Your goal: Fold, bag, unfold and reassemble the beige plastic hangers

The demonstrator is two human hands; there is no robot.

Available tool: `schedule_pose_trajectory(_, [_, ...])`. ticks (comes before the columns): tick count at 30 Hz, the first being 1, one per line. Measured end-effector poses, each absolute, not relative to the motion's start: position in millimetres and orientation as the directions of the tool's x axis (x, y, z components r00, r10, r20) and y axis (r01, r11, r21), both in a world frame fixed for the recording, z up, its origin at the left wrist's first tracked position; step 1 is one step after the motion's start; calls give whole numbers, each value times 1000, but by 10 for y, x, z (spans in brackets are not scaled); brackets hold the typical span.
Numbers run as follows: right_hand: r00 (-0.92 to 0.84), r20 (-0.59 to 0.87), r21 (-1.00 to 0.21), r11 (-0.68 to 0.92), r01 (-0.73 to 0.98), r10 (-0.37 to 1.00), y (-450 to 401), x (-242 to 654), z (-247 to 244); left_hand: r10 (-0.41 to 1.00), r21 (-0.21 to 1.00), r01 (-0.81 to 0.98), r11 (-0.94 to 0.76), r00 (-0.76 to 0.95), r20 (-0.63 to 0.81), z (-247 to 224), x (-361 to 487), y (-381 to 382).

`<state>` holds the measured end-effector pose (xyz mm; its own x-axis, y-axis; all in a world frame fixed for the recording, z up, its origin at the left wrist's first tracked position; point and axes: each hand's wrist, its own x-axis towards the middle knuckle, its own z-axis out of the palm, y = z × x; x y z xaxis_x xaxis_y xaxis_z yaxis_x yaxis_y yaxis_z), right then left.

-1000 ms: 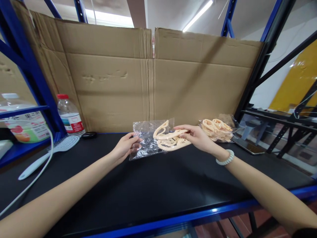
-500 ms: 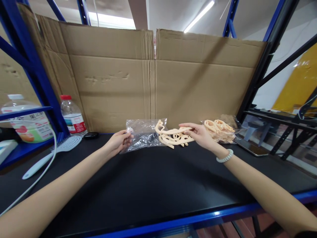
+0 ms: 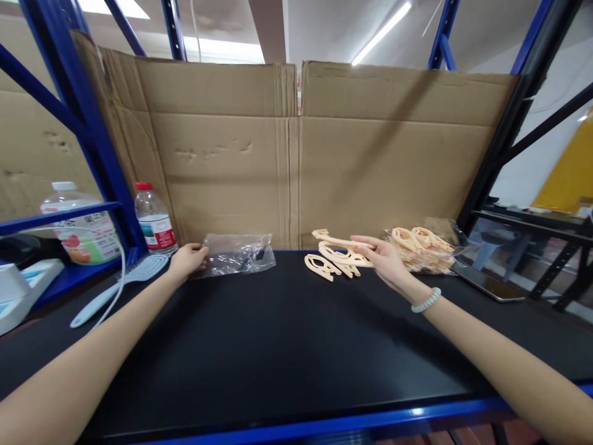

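Jutting leftward from the right hand (image 3: pixel 385 259), which is clamped on them, the cream plastic pieces (image 3: pixel 348 254) are over the far side of the counter (image 3: pixel 287 346); apart to their left, a clear bag (image 3: pixel 238 256) is pinched at its edge by the left hand (image 3: pixel 188 259); a bagged pile (image 3: pixel 422 256) lies beside the right hand; a red-capped bottle (image 3: pixel 156 230) stands farther left.
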<state>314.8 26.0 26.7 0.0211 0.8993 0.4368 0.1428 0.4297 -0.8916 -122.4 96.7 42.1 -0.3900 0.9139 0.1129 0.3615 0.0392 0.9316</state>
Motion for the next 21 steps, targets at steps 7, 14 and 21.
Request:
schedule_pose_trajectory(7, [46, 426, -883, 404, 239, 904, 190, 3063, 214, 828, 477, 873, -105, -189, 528, 488, -1013, 787])
schedule_pose_trajectory(14, [36, 544, -747, 464, 476, 839, 316, 3060, 34, 821, 174, 912, -371, 235, 521, 221, -268, 531])
schedule_pose_trajectory(21, [-157, 599, -515, 528, 675, 785, 442, 2849, -204, 580, -118, 727, -676, 625, 523, 69, 95, 186])
